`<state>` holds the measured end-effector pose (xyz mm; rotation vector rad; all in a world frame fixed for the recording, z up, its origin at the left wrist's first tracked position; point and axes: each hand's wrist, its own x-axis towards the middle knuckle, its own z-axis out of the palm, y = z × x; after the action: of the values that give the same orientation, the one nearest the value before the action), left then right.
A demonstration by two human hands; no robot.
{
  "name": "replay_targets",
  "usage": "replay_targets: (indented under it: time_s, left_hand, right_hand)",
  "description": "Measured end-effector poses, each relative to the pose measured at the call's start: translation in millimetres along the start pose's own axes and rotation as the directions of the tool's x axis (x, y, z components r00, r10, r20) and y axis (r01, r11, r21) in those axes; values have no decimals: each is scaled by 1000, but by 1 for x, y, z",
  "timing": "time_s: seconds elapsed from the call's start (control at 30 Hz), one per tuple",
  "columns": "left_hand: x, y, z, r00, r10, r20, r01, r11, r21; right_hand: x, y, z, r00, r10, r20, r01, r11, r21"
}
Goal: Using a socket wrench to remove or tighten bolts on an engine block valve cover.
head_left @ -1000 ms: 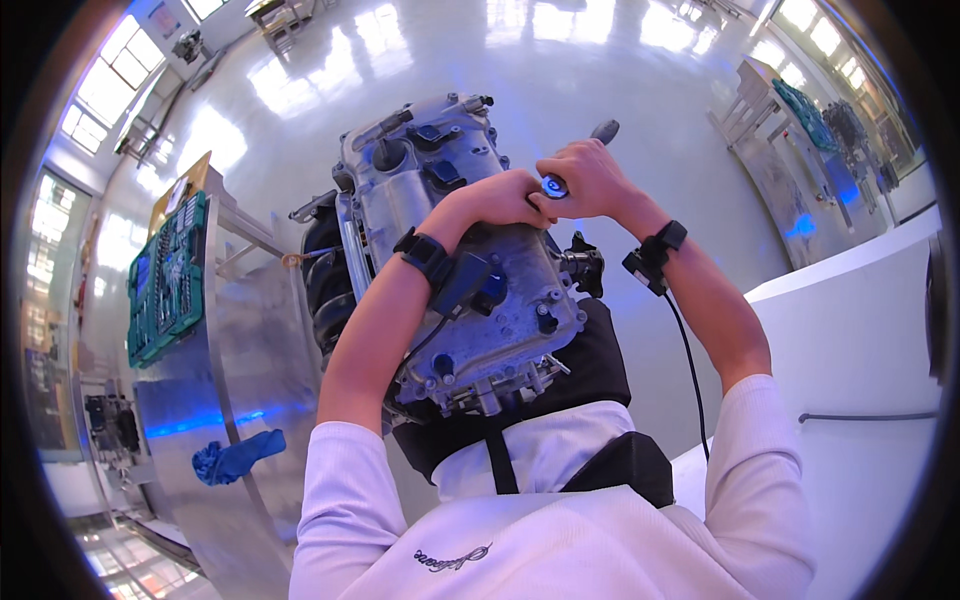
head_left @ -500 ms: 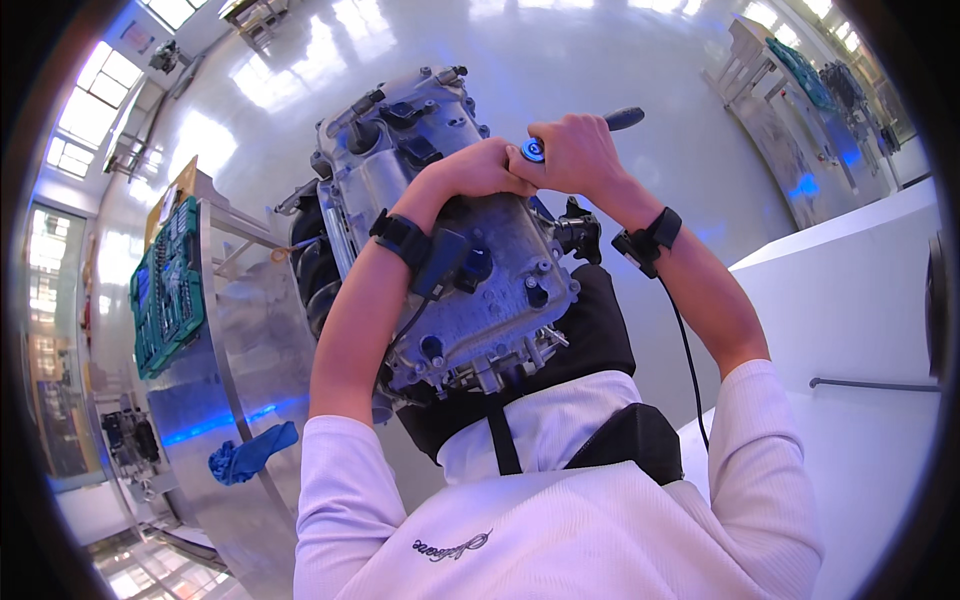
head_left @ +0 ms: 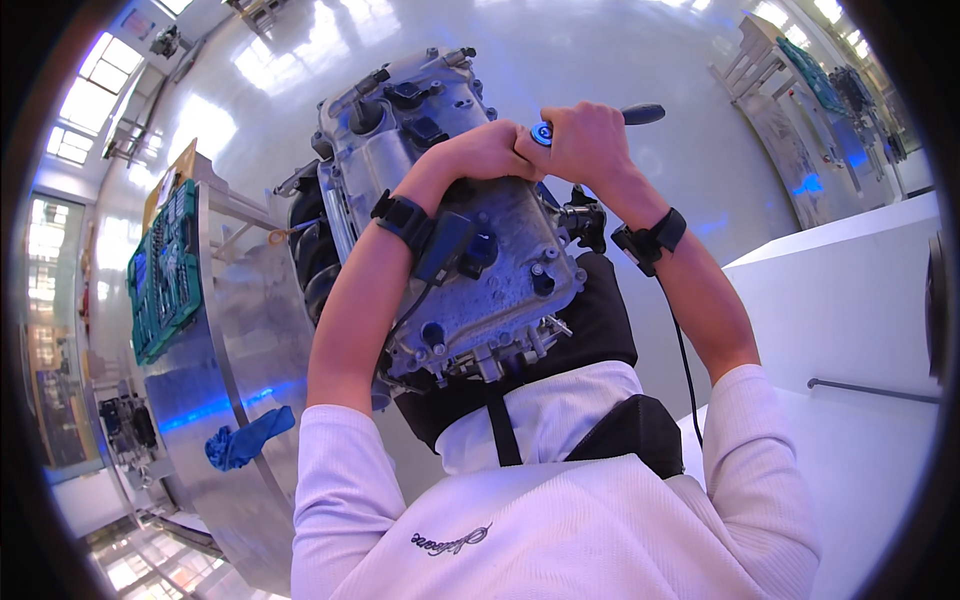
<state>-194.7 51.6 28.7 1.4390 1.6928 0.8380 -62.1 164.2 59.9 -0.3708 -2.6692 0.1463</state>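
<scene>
A pale, glossy floor (head_left: 640, 60) mirrors bright patches of daylight. Tall paned windows (head_left: 100, 95) stand at the upper left, above a glass panel (head_left: 52, 265). A shiny metal counter (head_left: 235, 520) runs down the left, crossed by a blue streak of light (head_left: 212, 410). Another metal bench (head_left: 768, 140) stands at the upper right, beyond a smooth white wall (head_left: 850, 290).

Dark cursive lettering (head_left: 452, 541) stands on the chest of the white ribbed shirt (head_left: 610, 530), on the wearer's left side; it forms one short, slightly curved line, upside down in this view. The blue disc on the round head of the ratchet (head_left: 542, 133) bears a pale mark, too small to read. A rectangular sheet (head_left: 138, 23) on the far wall is too blurred to make out.
</scene>
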Motion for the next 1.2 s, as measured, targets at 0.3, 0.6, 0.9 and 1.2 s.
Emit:
replay_targets:
  time_s: [0.3, 0.6, 0.9, 1.2]
  left_hand:
    - [-2, 4, 2, 1000, 8, 27, -9, 1000, 12]
    - [-100, 45, -42, 962, -3, -274, 107, 925, 364]
    - [-351, -40, 21, 411, -333, -849, 308, 927, -214]
    - [-460, -119, 279, -12, -782, -623, 293, 593, -750]
  right_hand:
    - [-6, -6, 3, 996, 88, -28, -88, 996, -7]
    - [-7, -8, 0, 995, 95, -22, -96, 995, -20]
    - [-5, -20, -7, 979, 200, 42, -199, 979, -34]
    - [-11, 8, -11, 992, 67, 105, -78, 992, 103]
